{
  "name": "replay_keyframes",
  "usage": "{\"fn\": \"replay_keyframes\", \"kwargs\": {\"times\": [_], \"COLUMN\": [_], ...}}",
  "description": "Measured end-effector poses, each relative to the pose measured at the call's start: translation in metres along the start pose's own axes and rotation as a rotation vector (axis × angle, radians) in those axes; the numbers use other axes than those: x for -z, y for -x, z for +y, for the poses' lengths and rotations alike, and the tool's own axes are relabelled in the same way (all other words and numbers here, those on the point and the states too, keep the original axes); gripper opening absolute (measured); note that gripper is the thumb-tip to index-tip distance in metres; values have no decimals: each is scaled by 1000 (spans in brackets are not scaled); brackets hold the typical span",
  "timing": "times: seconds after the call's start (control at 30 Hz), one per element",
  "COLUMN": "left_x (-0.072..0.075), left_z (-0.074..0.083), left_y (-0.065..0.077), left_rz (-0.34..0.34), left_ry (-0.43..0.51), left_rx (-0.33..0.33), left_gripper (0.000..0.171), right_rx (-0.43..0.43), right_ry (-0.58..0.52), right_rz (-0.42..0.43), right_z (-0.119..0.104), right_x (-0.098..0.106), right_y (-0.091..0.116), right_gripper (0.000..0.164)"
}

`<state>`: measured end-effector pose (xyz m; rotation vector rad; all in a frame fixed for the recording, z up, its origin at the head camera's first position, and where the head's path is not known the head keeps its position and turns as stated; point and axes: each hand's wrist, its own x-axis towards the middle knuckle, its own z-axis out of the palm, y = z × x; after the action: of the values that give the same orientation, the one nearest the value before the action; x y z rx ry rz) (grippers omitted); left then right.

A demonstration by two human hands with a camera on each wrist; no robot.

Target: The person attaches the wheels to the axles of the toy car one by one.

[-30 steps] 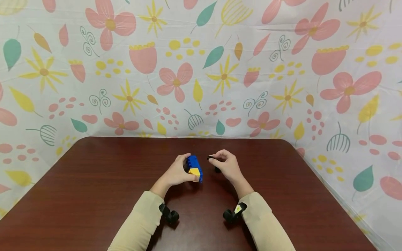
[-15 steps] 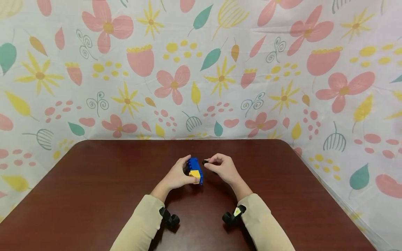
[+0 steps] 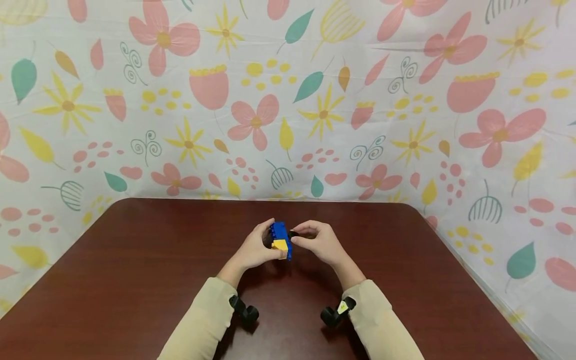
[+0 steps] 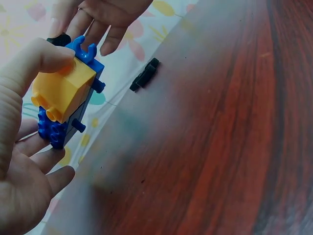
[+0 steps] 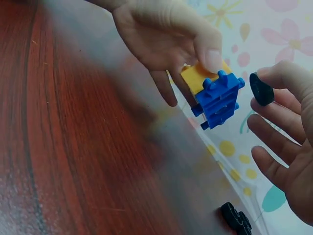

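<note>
Two hands, both occupied: L hand (image 3: 254, 248) grips the blue-yellow toy (image 5: 218, 103), thumb over its yellow block (image 4: 68, 85), fingers round the far side; R hand (image 3: 325, 243) pinches a black wheel (image 5: 262, 90) btwn thumb & index, other fingers loosely spread. Toy sits in L hand's grasp, on the side facing R hand; wheel's just beside it, can't tell if touching. Looks like moulded plastic: prob. light, stiff, a bit slick, not very fragile, tho the stub pegs (image 4: 99, 86) might suffer if levered sideways. Toy is best held by yellow block + opp. side, leaving pegs clear; wheel by its rim, thumb vs. index, since it's small & could pop out. Pose: forearms angle in twd each other, palms roughly facing across toy, hands approx. level. Loose black piece (image 5: 235, 219) lies on desk (image 3: 135, 270), below R hand.
</note>
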<state>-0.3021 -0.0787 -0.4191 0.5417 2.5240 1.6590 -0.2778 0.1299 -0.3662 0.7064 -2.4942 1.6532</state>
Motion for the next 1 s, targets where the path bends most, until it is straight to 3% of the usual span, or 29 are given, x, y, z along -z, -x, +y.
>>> {"fn": "replay_keyframes", "kwargs": {"times": [0.67, 1.0], "left_x": [1, -3], "left_z": [-1, 1], "left_y": [-1, 0], "left_rz": [4, 42], "left_ry": [27, -38], "left_rx": [-7, -50], "left_gripper": [102, 99], "right_rx": [33, -7], "right_ry": [-5, -6], "right_rz": [-86, -20], "right_z": [-1, -3], "right_x": [-4, -7], "right_y": [0, -1], "right_gripper": [27, 18]}}
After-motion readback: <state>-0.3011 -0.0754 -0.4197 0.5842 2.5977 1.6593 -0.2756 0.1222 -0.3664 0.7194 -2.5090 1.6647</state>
